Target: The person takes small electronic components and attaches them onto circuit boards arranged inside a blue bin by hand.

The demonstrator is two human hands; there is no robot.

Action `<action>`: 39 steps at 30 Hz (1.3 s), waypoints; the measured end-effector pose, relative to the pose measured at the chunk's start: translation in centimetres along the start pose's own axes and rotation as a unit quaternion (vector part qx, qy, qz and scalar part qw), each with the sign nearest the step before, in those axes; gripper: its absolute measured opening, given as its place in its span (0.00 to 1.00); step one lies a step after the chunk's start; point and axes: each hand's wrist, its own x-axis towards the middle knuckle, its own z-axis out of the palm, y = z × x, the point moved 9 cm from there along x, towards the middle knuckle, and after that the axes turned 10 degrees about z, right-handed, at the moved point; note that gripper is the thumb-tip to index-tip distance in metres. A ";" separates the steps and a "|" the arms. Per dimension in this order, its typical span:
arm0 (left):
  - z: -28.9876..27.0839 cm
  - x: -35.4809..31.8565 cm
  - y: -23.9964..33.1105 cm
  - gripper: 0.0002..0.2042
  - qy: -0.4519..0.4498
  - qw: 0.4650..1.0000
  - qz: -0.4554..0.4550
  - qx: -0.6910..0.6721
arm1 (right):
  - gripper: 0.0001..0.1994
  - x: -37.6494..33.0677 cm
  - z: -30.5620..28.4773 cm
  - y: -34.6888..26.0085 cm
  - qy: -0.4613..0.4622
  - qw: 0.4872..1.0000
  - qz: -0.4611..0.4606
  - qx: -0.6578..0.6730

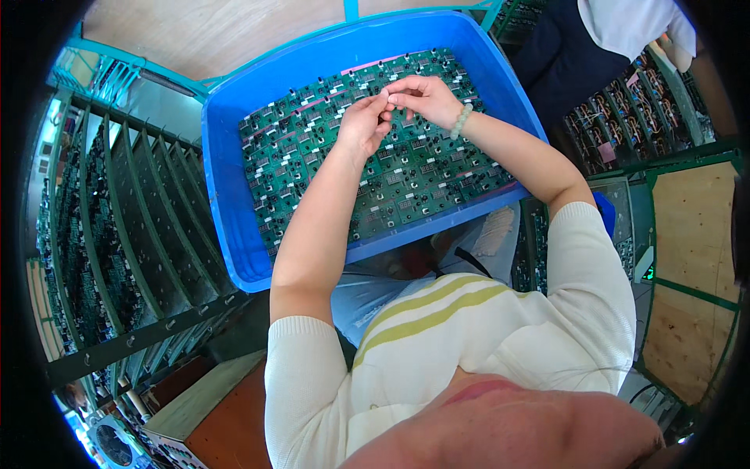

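A large blue plastic bin (pixel 234 234) holds rows of green circuit boards (pixel 406 176) with small white displays and black parts on them. Over the boards, my left hand (pixel 365 125) and my right hand (pixel 426 99) meet at the fingertips. Both hands are closed in a pinch, thumbs and forefingers together. Whatever lies between the fingertips is too small or hidden to make out. A pale green bead bracelet (pixel 461 122) circles my right wrist.
On the left stands a dark rack (pixel 148 227) of upright boards. More boards with wired parts (pixel 625 117) lie at the right, beside another person in dark and white clothing (pixel 574 55). A brown box (pixel 226 414) sits at lower left.
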 end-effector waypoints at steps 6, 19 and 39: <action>-0.5 -0.1 -0.1 0.10 0.024 1.000 -0.011 0.010 | 0.06 -0.1 -0.5 -1.0 0.028 0.997 -0.051 -0.052; -0.5 -0.1 -0.2 0.10 0.054 0.998 -0.013 0.002 | 0.10 6.5 -14.1 7.4 0.248 0.897 0.036 -0.364; -0.1 -0.3 0.5 0.10 0.001 0.996 0.023 0.085 | 0.08 7.6 -11.6 7.7 0.231 0.794 0.178 -0.533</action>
